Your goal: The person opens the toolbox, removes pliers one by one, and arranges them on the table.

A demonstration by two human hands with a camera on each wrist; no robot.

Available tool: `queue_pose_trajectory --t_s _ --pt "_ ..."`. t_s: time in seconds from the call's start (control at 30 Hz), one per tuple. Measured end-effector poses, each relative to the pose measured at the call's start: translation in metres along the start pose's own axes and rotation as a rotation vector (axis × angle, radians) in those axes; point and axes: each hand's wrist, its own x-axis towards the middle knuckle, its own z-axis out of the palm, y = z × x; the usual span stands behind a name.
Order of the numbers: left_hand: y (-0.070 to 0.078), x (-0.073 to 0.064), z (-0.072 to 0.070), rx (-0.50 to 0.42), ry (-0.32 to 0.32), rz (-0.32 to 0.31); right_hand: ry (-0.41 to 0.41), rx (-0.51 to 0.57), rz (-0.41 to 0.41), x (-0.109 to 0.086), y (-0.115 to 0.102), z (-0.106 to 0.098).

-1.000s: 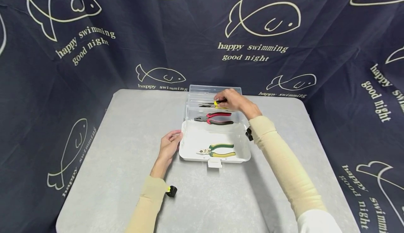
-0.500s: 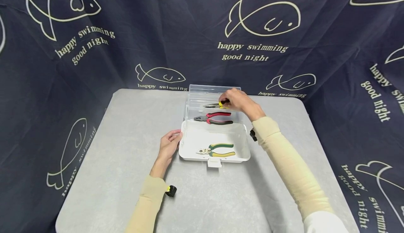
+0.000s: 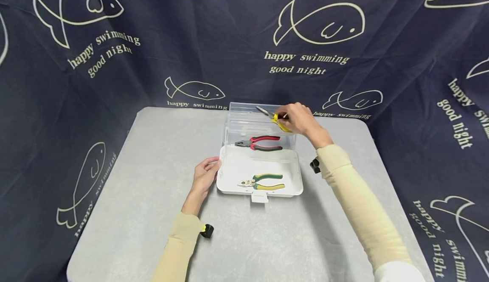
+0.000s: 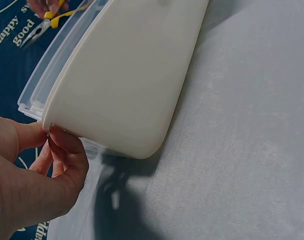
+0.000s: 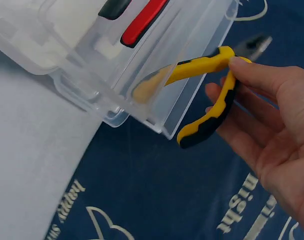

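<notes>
My right hand (image 3: 299,118) grips yellow-and-black long-nose pliers (image 5: 209,65) near the pivot, raised over the back of the clear tiered trays (image 3: 233,125). In the right wrist view the handles are spread, and one shows through a clear tray wall. Thumb and fingers of my left hand (image 3: 204,173) pinch the left rim of the white toolbox (image 4: 126,75). Red-and-black pliers (image 3: 263,138) lie in the tray nearest the box. On the box floor are green-and-yellow pliers (image 3: 269,187), jaws toward the left.
The open toolbox stands on a grey table (image 3: 153,167), its white latch (image 3: 259,197) at the front. A dark blue cloth (image 3: 244,40) printed with fish hangs behind and along both sides, close to the back trays.
My right hand has lifted the yellow-and-black pliers up out of the tray and moved right and back, and their tip now points up-left. My left hand has stayed on the rim.
</notes>
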Motion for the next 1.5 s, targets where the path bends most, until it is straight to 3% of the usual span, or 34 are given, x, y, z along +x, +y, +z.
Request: queue_pose_trajectory --t_s 0.37,0.6,0.97,1.23,1.5 --pt "0.001 0.000 -0.001 0.004 -0.010 -0.007 0.196 0.266 0.160 -0.014 0.023 -0.001" --pt "0.002 0.000 -0.001 -0.001 -0.019 -0.007 0.328 0.374 0.230 -0.023 0.036 0.002" --pt "0.001 0.001 -0.001 -0.005 -0.008 -0.004 0.404 0.609 0.355 -0.041 0.050 0.001" --pt "0.000 0.001 -0.001 -0.001 -0.014 -0.009 0.418 0.975 0.411 -0.060 0.061 0.000" --pt "0.000 0.001 -0.001 0.003 -0.015 -0.015 0.409 1.158 0.423 -0.081 0.072 0.007"
